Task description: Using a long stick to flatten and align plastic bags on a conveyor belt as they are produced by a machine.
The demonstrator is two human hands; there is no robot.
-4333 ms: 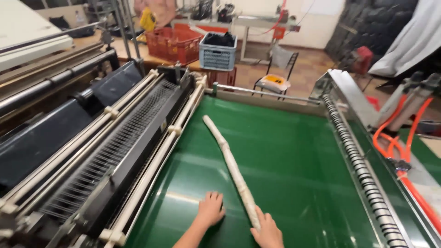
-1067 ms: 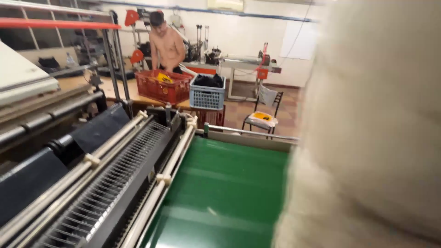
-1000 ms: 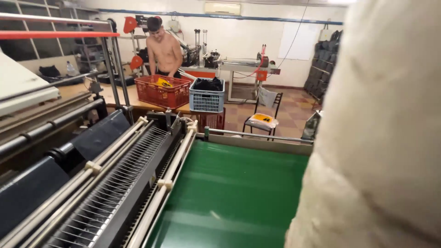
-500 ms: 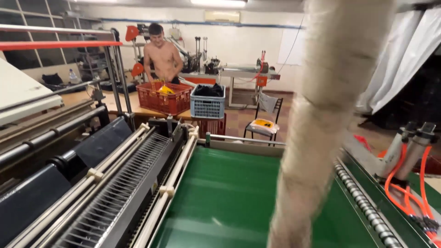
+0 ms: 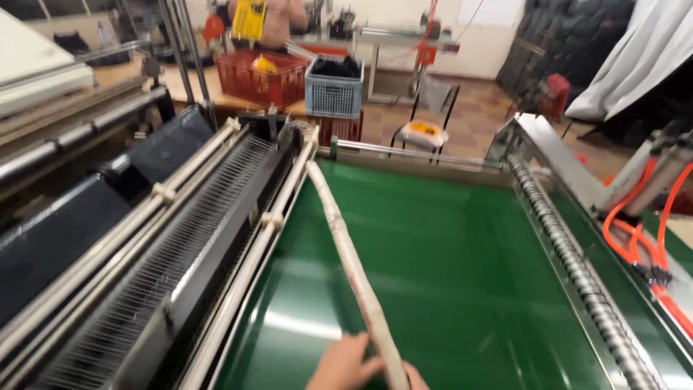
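A long pale wrapped rod (image 5: 345, 245) lies slanted on the green belt (image 5: 447, 274). Its far end rests near the belt's back left corner and its near end runs off the bottom of the view. My left hand (image 5: 341, 367) is at the bottom edge, curled under the rod's near end and gripping it. A sliver of skin (image 5: 416, 377) shows just right of the rod; whether it belongs to my right hand or to the same hand's fingers is unclear.
Left of the belt run pale rollers and a ribbed black machine bed (image 5: 180, 245). A metal spiral shaft (image 5: 570, 267) and orange hoses (image 5: 642, 231) line the right side. Behind stand a red crate (image 5: 260, 78), a blue crate (image 5: 333, 88), a stool (image 5: 422, 133) and a person (image 5: 268, 18).
The rod was held up close in front of the camera, hiding much of the view. Now it lies low along the belt's left side, and the view tilts down onto the belt.
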